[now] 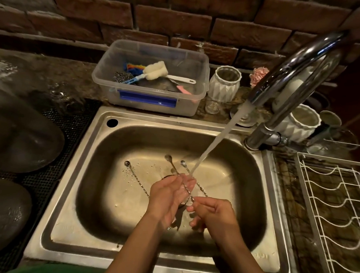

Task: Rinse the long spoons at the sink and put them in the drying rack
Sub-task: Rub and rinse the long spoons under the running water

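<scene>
Spoons first: three long twisted-handle ones are in view, all down in the steel sink (84, 196) in the middle of the frame. One spoon (186, 181) is up in the hands, its bowl poking out toward the upper side just left of the water stream (214, 140). A second spoon (171, 163) shows its bowl just left of that, and I can't tell if it's being held too or just lying under the hands. The third spoon (136, 181) lies loose on the basin floor further left, with little crumbs scattered round it, so that one looks not yet rinsed.

Hands are close together, nearly touching. The right hand (210, 213) pinches the handle end of the held spoon, which makes sense since it keeps the stem angled into the flow. The left hand (169, 198) is flat and relaxed under the stem, fingers straight, probably to support it and rub it while water runs over.

The faucet (293, 73) arcs in from the upper right and the stream lands right at the fingertips. The white wire drying rack (326, 198) sits at the right edge of the frame, just beside the sink, handy for a quick drop-off. No spoons in it that I can see.
</scene>
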`<state>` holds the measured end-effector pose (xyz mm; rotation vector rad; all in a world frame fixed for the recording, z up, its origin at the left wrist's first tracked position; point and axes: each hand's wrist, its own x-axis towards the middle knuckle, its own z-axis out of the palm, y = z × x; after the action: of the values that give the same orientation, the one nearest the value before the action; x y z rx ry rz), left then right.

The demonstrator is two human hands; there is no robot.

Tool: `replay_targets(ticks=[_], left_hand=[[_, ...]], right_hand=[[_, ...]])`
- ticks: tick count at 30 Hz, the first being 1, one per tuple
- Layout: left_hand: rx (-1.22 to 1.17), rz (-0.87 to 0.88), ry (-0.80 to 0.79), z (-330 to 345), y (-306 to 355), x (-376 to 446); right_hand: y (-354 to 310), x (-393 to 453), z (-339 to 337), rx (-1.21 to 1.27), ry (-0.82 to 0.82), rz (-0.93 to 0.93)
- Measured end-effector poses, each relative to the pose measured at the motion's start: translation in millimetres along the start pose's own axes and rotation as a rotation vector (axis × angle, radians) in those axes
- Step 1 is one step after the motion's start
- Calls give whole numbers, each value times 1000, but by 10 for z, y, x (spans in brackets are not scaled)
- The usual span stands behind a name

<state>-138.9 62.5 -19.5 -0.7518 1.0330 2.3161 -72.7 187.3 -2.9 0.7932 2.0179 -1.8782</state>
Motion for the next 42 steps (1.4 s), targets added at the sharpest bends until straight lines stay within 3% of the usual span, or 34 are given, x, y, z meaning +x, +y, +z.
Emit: replay_targets(ticks=[18,25,31,37,42], left_hand=[[10,5,0,140,-66,-219],[1,-2,7,156,-97,-228],[-91,4,11,130,-79,-211],[-110,-12,-49,193,-44,-205],[-97,-27,-126,269,-23,-212]], right_hand=[[80,-635,-236,-146,151,-16],[37,-821,-301,-88,79,0],[-65,-927,-457,57,-103,115],[-5,-1055,-498,185,90,117],[-2,-1108,-475,-317,285,-68]])
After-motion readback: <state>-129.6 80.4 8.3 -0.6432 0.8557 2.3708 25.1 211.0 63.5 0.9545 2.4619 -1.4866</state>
